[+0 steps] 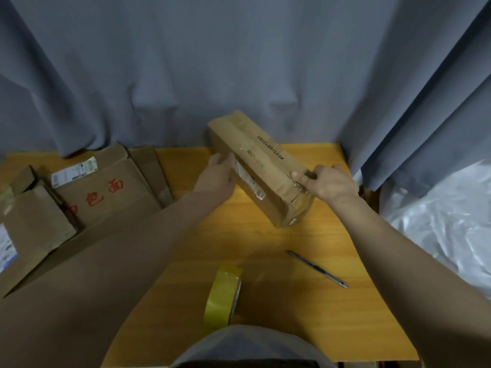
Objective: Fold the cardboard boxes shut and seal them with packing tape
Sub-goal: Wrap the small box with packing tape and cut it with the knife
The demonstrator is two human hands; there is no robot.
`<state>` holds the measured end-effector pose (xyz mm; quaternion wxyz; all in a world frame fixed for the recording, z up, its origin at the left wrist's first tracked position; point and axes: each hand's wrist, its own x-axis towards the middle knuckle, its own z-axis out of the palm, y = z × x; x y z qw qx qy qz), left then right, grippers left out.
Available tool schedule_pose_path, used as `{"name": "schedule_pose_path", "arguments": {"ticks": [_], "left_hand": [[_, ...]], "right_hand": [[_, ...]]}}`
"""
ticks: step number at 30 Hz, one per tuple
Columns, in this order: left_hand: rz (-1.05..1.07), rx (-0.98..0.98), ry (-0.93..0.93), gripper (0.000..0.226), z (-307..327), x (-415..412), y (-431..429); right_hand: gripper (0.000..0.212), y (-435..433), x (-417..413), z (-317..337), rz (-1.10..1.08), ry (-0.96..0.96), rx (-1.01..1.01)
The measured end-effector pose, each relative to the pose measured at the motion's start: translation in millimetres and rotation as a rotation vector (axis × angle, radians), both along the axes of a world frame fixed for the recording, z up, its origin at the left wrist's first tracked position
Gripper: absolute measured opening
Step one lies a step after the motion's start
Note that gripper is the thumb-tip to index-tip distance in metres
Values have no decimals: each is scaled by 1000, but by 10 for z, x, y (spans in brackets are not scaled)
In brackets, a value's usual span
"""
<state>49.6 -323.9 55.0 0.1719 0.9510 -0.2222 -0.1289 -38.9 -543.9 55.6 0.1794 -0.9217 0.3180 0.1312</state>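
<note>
A grey pleated cloth curtain (186, 75) hangs behind an orange-yellow wooden table (305, 314). At the table's 9 o'clock lies one large brown cardboard box printed with red characters (111, 197) and carrying a white label. At least two smaller brown cardboard boxes (34, 224) sit on it; their exact count cannot be told. Off the table at 3 o'clock lies one crumpled white plastic sheet (446, 221). At the table's 12 o'clock is the one long, narrow, brown cardboard box (255, 152), closed and lying aslant, its far end toward 11 o'clock and its near end toward 4 o'clock. Whether its lower corner touches the tabletop cannot be told. Its card is creased and worn. A black number string runs along the top, glossy clear tape glints down the top seam, and torn white label scraps sit under tape on the side face. The near end is crumpled. One roll of yellow packing tape (221, 296) stands on edge at 6 o'clock, and one slim grey utility knife (317, 269) lies flat at 4 o'clock. The left hand (216, 176) presses nearly straight fingers against the box's side, thumb at the top edge. The right hand (329, 185) grips the near end, fingers curled round its corner.
</note>
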Motion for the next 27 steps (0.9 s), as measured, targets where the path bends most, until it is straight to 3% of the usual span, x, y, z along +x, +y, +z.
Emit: {"name": "schedule_pose_path", "arguments": {"ticks": [3, 6, 9, 11, 15, 18, 20, 23, 27], "left_hand": [[12, -161, 232, 69, -1, -161, -117], [34, -326, 376, 87, -8, -308, -142], [-2, -176, 373, 118, -36, -393, -18], [-40, -95, 333, 123, -77, -437, 78], [-50, -67, 234, 106, -118, -517, 155], [-29, -106, 219, 106, -106, -554, 165], [-7, -147, 240, 109, -96, -578, 209], [77, -190, 344, 117, -101, -676, 315], [238, -149, 403, 93, -146, -840, 493]], "right_hand": [[64, 128, -9, -23, -55, -102, 265], [60, 378, -29, -60, -2, -232, 407], [40, 594, -47, -76, -16, -282, 578], [34, 697, -91, -77, -41, -277, 639], [32, 780, -142, -91, 9, -222, 581], [43, 788, -176, -116, 101, -193, 325], [43, 819, -280, -119, 103, -327, 184], [24, 903, -506, -89, 148, -643, 157], [13, 1054, -770, -160, 203, -650, 257]]}}
